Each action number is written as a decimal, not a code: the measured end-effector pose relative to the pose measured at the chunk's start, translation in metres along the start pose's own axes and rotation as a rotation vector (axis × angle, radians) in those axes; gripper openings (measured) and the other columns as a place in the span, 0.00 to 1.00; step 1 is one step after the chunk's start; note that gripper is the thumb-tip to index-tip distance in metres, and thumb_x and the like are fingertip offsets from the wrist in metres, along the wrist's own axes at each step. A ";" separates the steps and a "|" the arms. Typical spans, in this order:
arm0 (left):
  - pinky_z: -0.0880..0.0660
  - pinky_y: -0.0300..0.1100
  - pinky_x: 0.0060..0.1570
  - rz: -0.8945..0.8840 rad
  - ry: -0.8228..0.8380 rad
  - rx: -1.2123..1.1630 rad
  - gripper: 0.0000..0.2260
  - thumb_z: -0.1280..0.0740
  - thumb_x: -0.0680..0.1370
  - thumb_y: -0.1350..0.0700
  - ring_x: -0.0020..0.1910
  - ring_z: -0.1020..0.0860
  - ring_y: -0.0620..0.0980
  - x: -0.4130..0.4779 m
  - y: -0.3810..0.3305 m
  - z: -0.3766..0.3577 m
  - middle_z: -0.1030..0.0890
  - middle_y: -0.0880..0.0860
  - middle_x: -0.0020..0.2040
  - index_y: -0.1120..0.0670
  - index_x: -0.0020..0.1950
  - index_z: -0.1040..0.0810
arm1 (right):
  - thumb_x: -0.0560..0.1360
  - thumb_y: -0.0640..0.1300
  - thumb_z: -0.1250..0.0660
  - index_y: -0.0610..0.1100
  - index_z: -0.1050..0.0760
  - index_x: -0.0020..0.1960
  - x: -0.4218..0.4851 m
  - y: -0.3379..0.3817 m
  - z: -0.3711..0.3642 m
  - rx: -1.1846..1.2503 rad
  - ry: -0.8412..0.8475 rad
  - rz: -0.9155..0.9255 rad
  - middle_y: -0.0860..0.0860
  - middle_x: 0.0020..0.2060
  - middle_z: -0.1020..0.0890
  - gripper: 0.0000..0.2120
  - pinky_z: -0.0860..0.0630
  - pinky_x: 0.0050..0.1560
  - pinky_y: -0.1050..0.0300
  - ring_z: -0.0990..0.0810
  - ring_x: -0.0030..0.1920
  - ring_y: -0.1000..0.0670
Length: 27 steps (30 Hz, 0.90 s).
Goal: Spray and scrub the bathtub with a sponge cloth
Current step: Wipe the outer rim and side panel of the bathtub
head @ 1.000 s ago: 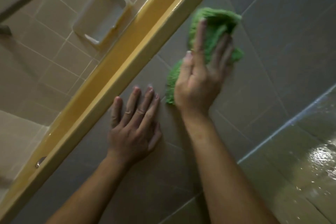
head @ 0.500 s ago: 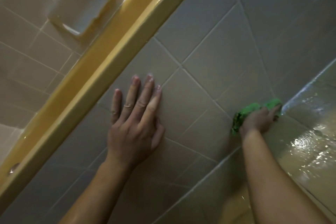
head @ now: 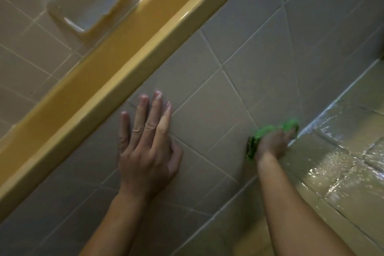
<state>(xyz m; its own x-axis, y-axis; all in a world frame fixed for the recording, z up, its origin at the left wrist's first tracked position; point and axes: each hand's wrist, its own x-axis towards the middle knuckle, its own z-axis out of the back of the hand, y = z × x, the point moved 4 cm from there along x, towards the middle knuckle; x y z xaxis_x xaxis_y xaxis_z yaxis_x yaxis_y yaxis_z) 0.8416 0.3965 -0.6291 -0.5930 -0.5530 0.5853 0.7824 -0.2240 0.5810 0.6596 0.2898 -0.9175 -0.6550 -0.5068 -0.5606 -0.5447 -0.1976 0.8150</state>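
The left hand (head: 145, 156), at about 7 o'clock, lies flat and fully open on the tiles (head: 209, 108). Its four fingers are straight, close together and point toward 12 o'clock. The thumb is tucked out toward 3 o'clock, and palm and fingertips press on the tile face.

The right hand (head: 272, 145), at about 4 o'clock, is blurred. It appears closed over the cloth (head: 288, 125), knuckles up and fingers curled onto it. The cloth is bright green, fuzzy and bunched into a long wad. It sticks out past the hand toward 2 o'clock and at the wrist side toward 8 o'clock. It sits pressed against the white seam (head: 324, 114) where the tiles meet the wet surface (head: 342, 164).

The tiles are matte grey-beige squares with thin pale grout lines. The wet surface at 4 o'clock is glossy, streaked with water and glare. A smooth, shiny yellow rim (head: 116, 62) runs as a broad band from 8 o'clock to 1 o'clock. Beyond it, at 10 o'clock, a glazed soap dish (head: 89, 4) with rounded corners is set into lighter tiling.
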 end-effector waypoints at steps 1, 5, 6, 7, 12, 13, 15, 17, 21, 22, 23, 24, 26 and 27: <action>0.51 0.55 0.82 0.012 -0.011 0.013 0.31 0.31 0.76 0.56 0.84 0.44 0.54 -0.005 0.003 0.002 0.37 0.57 0.82 0.60 0.79 0.30 | 0.85 0.45 0.50 0.41 0.43 0.82 0.005 -0.011 0.002 0.028 -0.011 -0.145 0.38 0.78 0.34 0.26 0.32 0.71 0.47 0.29 0.73 0.35; 0.47 0.53 0.82 0.038 -0.111 0.017 0.29 0.32 0.77 0.57 0.82 0.39 0.54 -0.005 0.009 0.009 0.34 0.58 0.80 0.59 0.78 0.29 | 0.84 0.52 0.47 0.48 0.46 0.83 -0.052 0.044 -0.016 -0.015 -0.012 0.223 0.41 0.79 0.35 0.29 0.34 0.75 0.46 0.31 0.76 0.38; 0.45 0.53 0.81 0.032 -0.141 0.005 0.27 0.33 0.78 0.58 0.82 0.37 0.55 -0.002 0.010 0.010 0.33 0.58 0.80 0.60 0.78 0.29 | 0.83 0.51 0.45 0.48 0.45 0.83 -0.083 0.065 -0.023 -0.012 -0.006 0.415 0.41 0.80 0.36 0.30 0.38 0.78 0.47 0.35 0.78 0.40; 0.43 0.53 0.80 0.027 -0.168 -0.016 0.26 0.34 0.78 0.59 0.81 0.36 0.55 0.000 0.012 0.011 0.32 0.58 0.79 0.60 0.77 0.28 | 0.84 0.49 0.43 0.48 0.45 0.83 -0.115 0.084 -0.029 0.005 0.019 0.591 0.41 0.80 0.37 0.29 0.41 0.80 0.48 0.40 0.80 0.42; 0.41 0.54 0.80 0.010 -0.203 -0.094 0.23 0.36 0.79 0.64 0.79 0.32 0.56 -0.004 0.018 0.015 0.29 0.59 0.78 0.61 0.76 0.26 | 0.84 0.48 0.41 0.49 0.40 0.81 -0.154 0.058 -0.030 -0.008 0.018 0.885 0.43 0.79 0.35 0.26 0.41 0.80 0.46 0.41 0.81 0.44; 0.41 0.54 0.80 0.015 -0.204 -0.094 0.24 0.36 0.79 0.64 0.79 0.32 0.56 -0.005 0.020 0.016 0.29 0.58 0.78 0.60 0.75 0.26 | 0.84 0.50 0.43 0.50 0.40 0.81 -0.131 0.029 -0.023 -0.047 -0.004 0.723 0.46 0.80 0.36 0.27 0.40 0.79 0.46 0.40 0.80 0.45; 0.42 0.54 0.80 0.030 -0.204 -0.093 0.24 0.36 0.78 0.64 0.79 0.32 0.55 -0.008 0.024 0.019 0.29 0.58 0.77 0.60 0.75 0.25 | 0.85 0.49 0.45 0.49 0.41 0.82 -0.091 -0.029 -0.011 -0.133 0.006 0.320 0.46 0.81 0.37 0.26 0.35 0.76 0.45 0.33 0.78 0.41; 0.44 0.54 0.80 0.039 -0.202 -0.104 0.23 0.36 0.78 0.64 0.79 0.33 0.55 -0.011 0.027 0.021 0.29 0.57 0.77 0.59 0.75 0.24 | 0.85 0.41 0.46 0.45 0.37 0.81 -0.063 -0.069 -0.002 -0.130 0.027 -0.030 0.42 0.79 0.35 0.24 0.31 0.71 0.46 0.29 0.73 0.37; 0.43 0.55 0.80 0.025 -0.206 -0.091 0.23 0.37 0.79 0.63 0.80 0.33 0.55 -0.022 0.034 0.026 0.29 0.57 0.78 0.59 0.75 0.24 | 0.85 0.39 0.46 0.45 0.42 0.82 -0.084 -0.054 -0.003 -0.081 -0.028 -0.089 0.39 0.76 0.31 0.25 0.30 0.66 0.48 0.27 0.71 0.36; 0.43 0.55 0.80 0.025 -0.209 -0.083 0.23 0.37 0.79 0.63 0.80 0.33 0.55 -0.023 0.035 0.025 0.30 0.56 0.78 0.59 0.75 0.24 | 0.86 0.41 0.47 0.43 0.42 0.82 -0.104 -0.039 -0.010 -0.062 -0.013 0.039 0.40 0.78 0.33 0.24 0.32 0.68 0.50 0.28 0.72 0.38; 0.43 0.55 0.80 0.025 -0.209 -0.080 0.23 0.38 0.79 0.63 0.80 0.34 0.55 -0.023 0.035 0.024 0.30 0.56 0.78 0.59 0.75 0.24 | 0.87 0.43 0.47 0.42 0.42 0.82 -0.129 -0.026 -0.017 -0.058 -0.016 0.214 0.42 0.80 0.36 0.24 0.34 0.71 0.52 0.31 0.75 0.41; 0.44 0.55 0.80 0.030 -0.209 -0.079 0.23 0.38 0.79 0.63 0.80 0.34 0.54 -0.022 0.034 0.023 0.30 0.56 0.78 0.58 0.75 0.25 | 0.86 0.45 0.46 0.42 0.42 0.83 -0.155 -0.018 -0.022 -0.044 -0.031 0.386 0.44 0.80 0.37 0.25 0.38 0.74 0.55 0.35 0.77 0.47; 0.46 0.54 0.81 0.052 -0.207 -0.074 0.24 0.39 0.79 0.63 0.81 0.35 0.54 -0.019 0.032 0.023 0.30 0.55 0.79 0.58 0.75 0.25 | 0.85 0.50 0.46 0.45 0.43 0.83 -0.194 -0.025 -0.021 -0.022 -0.017 0.573 0.52 0.80 0.39 0.28 0.46 0.79 0.57 0.42 0.79 0.54; 0.46 0.54 0.81 0.063 -0.206 -0.077 0.24 0.40 0.79 0.63 0.81 0.35 0.53 -0.018 0.031 0.023 0.30 0.55 0.79 0.58 0.75 0.25 | 0.84 0.51 0.47 0.47 0.42 0.83 -0.194 -0.035 -0.021 -0.053 0.002 0.532 0.52 0.79 0.38 0.28 0.45 0.79 0.55 0.40 0.79 0.54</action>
<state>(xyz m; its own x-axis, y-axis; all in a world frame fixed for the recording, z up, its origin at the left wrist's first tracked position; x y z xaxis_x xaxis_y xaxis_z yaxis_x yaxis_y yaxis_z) 0.8724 0.4178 -0.6089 -0.5628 -0.3942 0.7265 0.8266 -0.2596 0.4994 0.8171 0.3779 -0.8342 -0.8323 -0.5502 -0.0678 -0.1108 0.0453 0.9928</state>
